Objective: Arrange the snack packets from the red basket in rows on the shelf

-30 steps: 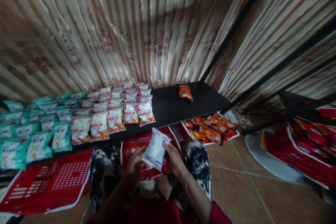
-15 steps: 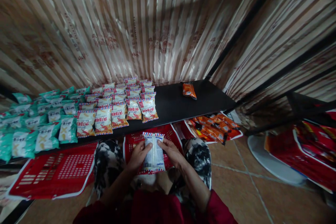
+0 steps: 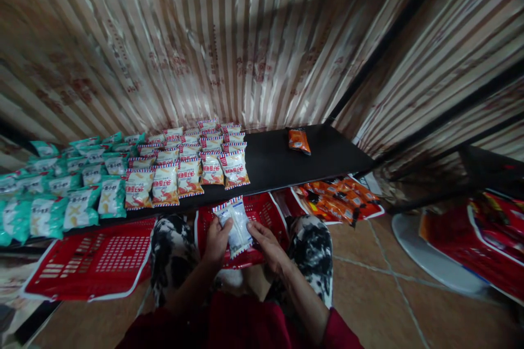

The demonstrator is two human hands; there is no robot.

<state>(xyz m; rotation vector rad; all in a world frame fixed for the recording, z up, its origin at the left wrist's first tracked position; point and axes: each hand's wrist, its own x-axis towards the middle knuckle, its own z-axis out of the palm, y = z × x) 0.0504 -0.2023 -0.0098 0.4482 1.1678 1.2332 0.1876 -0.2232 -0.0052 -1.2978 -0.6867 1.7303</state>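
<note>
Between my knees I hold a snack bag (image 3: 238, 230) with a striped red, white and blue edge, its pale back with blue print facing up. My left hand (image 3: 216, 239) is closed on its left side, thumb on top. On its right side my right hand (image 3: 267, 241) pinches the edge, with the fingers partly hidden beneath. The bag tilts, its top end leaning left. Below it is a red basket (image 3: 272, 218). Similar white-and-orange snack bags (image 3: 164, 182) stand in rows on the black shelf (image 3: 270, 169) in front of me.
Teal snack bags (image 3: 82, 207) stand at the shelf's left. One orange bag (image 3: 299, 140) lies towards its right end. Below are a basket of orange bags (image 3: 339, 199) and a red basket (image 3: 98, 262). At right, a red container (image 3: 454, 240) is by a white stool-like disc (image 3: 434, 259).
The snack bag in my hands has turned, its top end swinging to the left. Both hands still hold it. The view has shifted slightly.
</note>
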